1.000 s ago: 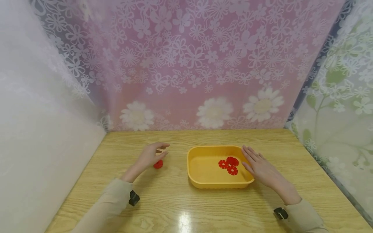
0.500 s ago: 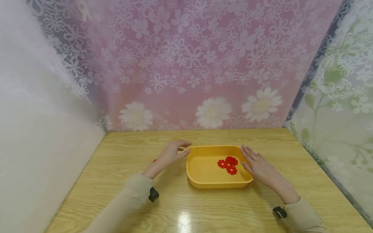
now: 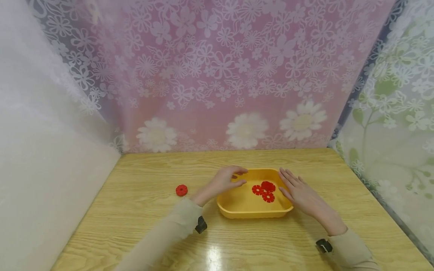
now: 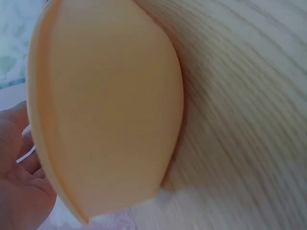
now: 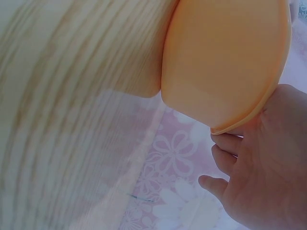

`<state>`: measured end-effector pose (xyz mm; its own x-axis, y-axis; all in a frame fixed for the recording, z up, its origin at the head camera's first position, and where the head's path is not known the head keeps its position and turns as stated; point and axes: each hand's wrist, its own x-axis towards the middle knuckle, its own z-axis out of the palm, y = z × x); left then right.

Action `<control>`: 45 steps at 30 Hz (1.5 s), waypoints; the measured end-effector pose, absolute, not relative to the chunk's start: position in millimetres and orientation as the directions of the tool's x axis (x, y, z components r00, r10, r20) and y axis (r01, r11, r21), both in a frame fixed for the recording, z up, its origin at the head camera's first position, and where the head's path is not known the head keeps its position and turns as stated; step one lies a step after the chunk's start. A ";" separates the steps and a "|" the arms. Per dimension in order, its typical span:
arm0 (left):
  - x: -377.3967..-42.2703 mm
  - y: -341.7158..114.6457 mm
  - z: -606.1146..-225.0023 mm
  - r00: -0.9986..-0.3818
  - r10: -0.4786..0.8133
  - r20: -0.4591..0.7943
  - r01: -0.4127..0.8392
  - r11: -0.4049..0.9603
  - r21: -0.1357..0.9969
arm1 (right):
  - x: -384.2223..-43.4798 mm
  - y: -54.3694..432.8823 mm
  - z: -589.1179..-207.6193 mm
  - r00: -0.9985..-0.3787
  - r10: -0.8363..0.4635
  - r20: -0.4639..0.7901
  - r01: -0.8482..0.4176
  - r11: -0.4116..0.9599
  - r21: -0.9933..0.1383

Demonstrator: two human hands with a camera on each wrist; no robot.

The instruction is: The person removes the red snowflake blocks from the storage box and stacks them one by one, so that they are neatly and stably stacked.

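Head view: wood-grain table (image 3: 264, 241); pink floral backdrop (image 3: 217, 75) behind; hands (image 3: 222, 181) (image 3: 303, 196) apart, unclenched, at yellow tray (image 3: 255, 215).

Light wood-grain table (image 3: 115, 210): yellow plastic rounded-rectangular tray (image 3: 255, 215) below left hand (image 3: 222, 181); red notched disc (image 3: 181, 190) left of hand.

I get a bright, fairly even head view; glare patch on table (image 3: 145, 177), bottom centre. Soft shadow along tray (image 3: 254, 215). Left backdrop (image 3: 44, 158) washed out, smeary. Both wrist feeds reach me dimmer, hazy, grain softened.
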<state>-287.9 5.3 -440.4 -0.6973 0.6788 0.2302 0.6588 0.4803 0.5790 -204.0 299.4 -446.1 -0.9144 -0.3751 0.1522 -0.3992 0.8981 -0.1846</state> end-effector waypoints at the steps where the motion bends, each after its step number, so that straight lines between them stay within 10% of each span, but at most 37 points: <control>1: -287.1 9.1 -440.6 -0.697 0.682 0.222 0.660 0.489 0.570 | -204.0 299.3 -445.9 -0.914 -0.375 0.151 -0.399 0.899 -0.182; 23: -283.8 58.6 -456.2 -0.593 0.805 0.025 0.731 0.525 0.437 | -206.5 301.5 -451.3 -0.915 -0.377 0.145 -0.399 0.899 -0.179; 45: -297.6 61.4 -473.7 -0.613 0.790 0.012 0.732 0.563 0.383 | -204.8 301.2 -449.0 -0.918 -0.372 0.135 -0.393 0.900 -0.190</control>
<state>-297.6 61.4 -473.7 -0.6133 0.7897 0.0122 0.7324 0.5629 0.3831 -204.8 301.2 -449.0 -0.9182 -0.3723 0.1351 -0.3928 0.8998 -0.1900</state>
